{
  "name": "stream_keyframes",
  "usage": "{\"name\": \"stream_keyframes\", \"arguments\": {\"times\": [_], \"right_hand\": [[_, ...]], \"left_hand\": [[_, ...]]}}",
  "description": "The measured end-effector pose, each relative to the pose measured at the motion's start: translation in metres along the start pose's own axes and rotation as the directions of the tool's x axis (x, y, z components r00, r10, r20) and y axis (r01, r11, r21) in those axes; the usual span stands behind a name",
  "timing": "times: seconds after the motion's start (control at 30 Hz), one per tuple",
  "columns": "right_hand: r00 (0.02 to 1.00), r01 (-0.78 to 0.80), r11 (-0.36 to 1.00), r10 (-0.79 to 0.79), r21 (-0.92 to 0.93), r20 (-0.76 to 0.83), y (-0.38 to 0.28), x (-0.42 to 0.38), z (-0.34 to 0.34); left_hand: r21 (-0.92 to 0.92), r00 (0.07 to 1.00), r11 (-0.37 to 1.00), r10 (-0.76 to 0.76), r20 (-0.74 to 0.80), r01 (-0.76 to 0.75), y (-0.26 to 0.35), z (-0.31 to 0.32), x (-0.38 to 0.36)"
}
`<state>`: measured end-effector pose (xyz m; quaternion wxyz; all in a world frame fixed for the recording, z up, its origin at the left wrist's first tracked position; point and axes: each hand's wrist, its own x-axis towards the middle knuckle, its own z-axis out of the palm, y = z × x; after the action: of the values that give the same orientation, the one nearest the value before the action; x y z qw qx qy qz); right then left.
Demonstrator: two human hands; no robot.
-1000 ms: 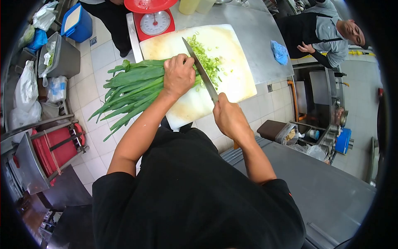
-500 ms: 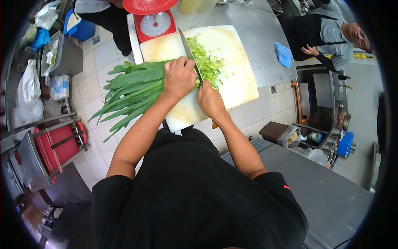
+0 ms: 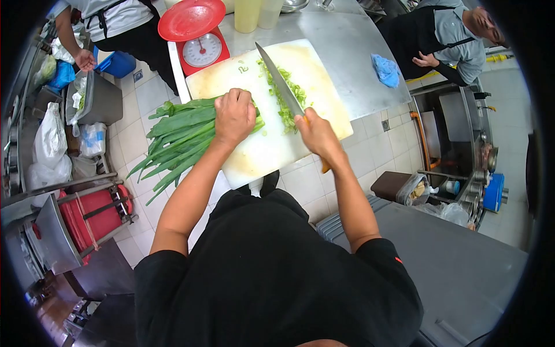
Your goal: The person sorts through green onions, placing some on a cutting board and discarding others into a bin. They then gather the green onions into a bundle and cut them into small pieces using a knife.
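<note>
My left hand point(image 3: 235, 117) is closed around the bunch of long green onions point(image 3: 184, 128), whose leaves hang past the left edge of the white cutting board point(image 3: 251, 159). Their cut ends show just right of my fingers. Fingers wrapped round its orange handle, my right hand point(image 3: 318, 136) holds a large knife point(image 3: 278, 81). The blade points up and to the left, lying over chopped green onion point(image 3: 298, 94) on the board. Between the cut ends and the chopped pieces there is a gap.
A red scale point(image 3: 217, 51) stands behind the board's left corner. A crumpled blue cloth or bag point(image 3: 385, 70) lies on the metal table point(image 3: 347, 52). One person point(image 3: 425, 43) stands beyond the table at right, another point(image 3: 124, 23) at upper left. Two translucent containers stand at the back.
The knife and my right hand have moved right, away from the onion bunch, with the chopped pieces now in a narrower strip. More of the person at upper left shows.
</note>
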<state>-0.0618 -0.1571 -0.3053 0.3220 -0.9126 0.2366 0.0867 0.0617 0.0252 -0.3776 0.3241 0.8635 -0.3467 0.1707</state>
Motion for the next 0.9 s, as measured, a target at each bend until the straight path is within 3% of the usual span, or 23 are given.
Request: {"name": "stream_keyframes", "arguments": {"times": [0.13, 0.23, 0.5, 0.57, 0.7, 0.77, 0.83, 0.9], "right_hand": [[0.986, 0.103, 0.991, -0.114, -0.089, -0.125, 0.022, 0.003, -0.023], [0.891, 0.217, 0.959, -0.271, -0.182, -0.365, 0.052, 0.026, -0.002], [0.794, 0.210, 0.878, -0.410, -0.430, -0.449, 0.055, 0.032, 0.012], [0.678, 0.388, 0.842, -0.536, -0.374, -0.502, 0.046, 0.042, 0.007], [0.560, 0.762, 0.634, -0.746, -0.128, -0.361, -0.022, 0.111, 0.027], [0.552, 0.803, 0.587, -0.798, -0.103, -0.241, -0.053, 0.155, 0.049], [0.517, 0.813, 0.540, -0.842, -0.219, -0.158, -0.071, 0.196, 0.069], [0.561, 0.780, 0.554, -0.825, -0.291, -0.068, -0.077, 0.209, 0.073]], "left_hand": [[-0.035, 1.000, 0.999, 0.007, -0.010, -0.007, 0.001, -0.003, 0.001], [-0.064, 1.000, 0.998, 0.001, -0.020, -0.002, 0.002, -0.006, 0.002], [-0.081, 0.999, 0.997, 0.003, -0.054, -0.007, 0.001, -0.005, 0.001], [-0.102, 0.998, 0.995, 0.001, -0.062, -0.008, 0.001, -0.005, 0.001], [-0.107, 0.999, 0.994, -0.009, -0.053, 0.003, 0.002, -0.007, 0.001], [-0.120, 0.998, 0.993, -0.005, -0.070, -0.003, 0.003, -0.008, 0.001], [-0.109, 0.997, 0.994, -0.010, -0.070, 0.003, 0.002, -0.007, 0.002], [-0.112, 0.997, 0.994, -0.014, -0.072, 0.006, 0.003, -0.007, 0.000]]}}
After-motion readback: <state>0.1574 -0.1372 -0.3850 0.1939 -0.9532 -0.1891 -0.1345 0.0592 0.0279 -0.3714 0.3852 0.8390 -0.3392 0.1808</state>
